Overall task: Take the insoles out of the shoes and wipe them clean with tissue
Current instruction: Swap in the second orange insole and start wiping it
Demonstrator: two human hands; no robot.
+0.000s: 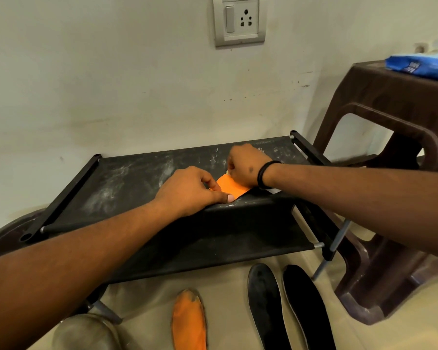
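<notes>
On dusty rack (137, 178), hands pinning smooth orange insole (232, 188)

Insoles counted: two orange (232, 187) (189, 320), two black (265, 306) (306, 308). Racks (137, 173): one. Stools (390, 147): one.

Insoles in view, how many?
4. One orange insole on the rack top under both hands; a second orange one and two black insoles on the floor. Others may be hidden.

Orange insole (232, 187) flat on the black rack; another orange one (189, 320) and two black (266, 306) on the floor.
</notes>
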